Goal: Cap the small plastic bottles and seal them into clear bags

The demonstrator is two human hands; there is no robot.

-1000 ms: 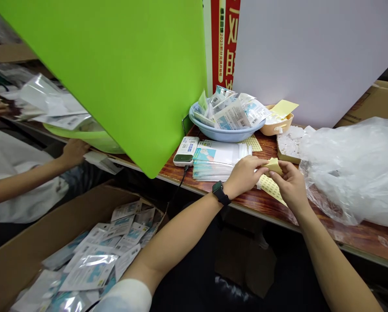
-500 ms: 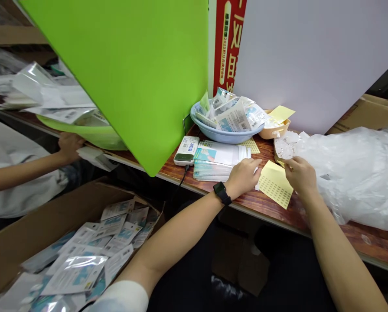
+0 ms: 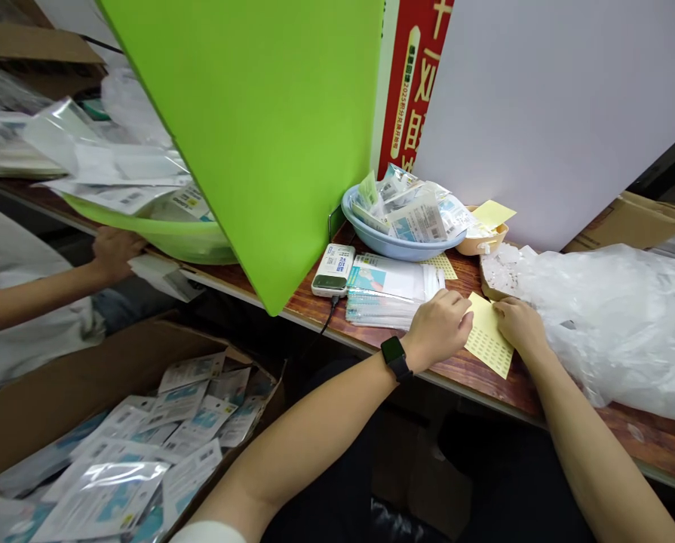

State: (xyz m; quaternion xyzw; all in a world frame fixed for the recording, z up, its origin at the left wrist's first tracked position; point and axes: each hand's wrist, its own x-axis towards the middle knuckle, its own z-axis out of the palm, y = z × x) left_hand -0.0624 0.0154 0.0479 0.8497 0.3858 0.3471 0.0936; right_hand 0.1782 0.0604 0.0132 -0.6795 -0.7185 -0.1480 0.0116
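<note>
A yellow sheet of small dark-marked stickers [image 3: 489,339] lies on the wooden table between my two hands. My left hand [image 3: 440,326], with a black watch at the wrist, is closed at the sheet's left edge; what its fingers hold, if anything, is too small to tell. At the sheet's upper right edge rests my right hand [image 3: 521,326], its fingers bent together over the paper; their tips are partly hidden. To the left of my left hand is a stack of clear packets with blue-and-white cards [image 3: 382,290]. A white device with a cable [image 3: 333,270] stands beside the stack.
Behind the stack sits a blue basin [image 3: 397,245] of packets, beside a small peach container [image 3: 484,243]. Large plastic bags [image 3: 625,324] lie at right. A green panel [image 3: 246,136] rises at left. Below is a carton [image 3: 59,377] of packets; another person's hand [image 3: 116,253] is farther left.
My left hand has moved right to the sheet's edge. My right hand has lowered from beside the white pieces onto the sheet's upper right edge. The view has shifted slightly.
</note>
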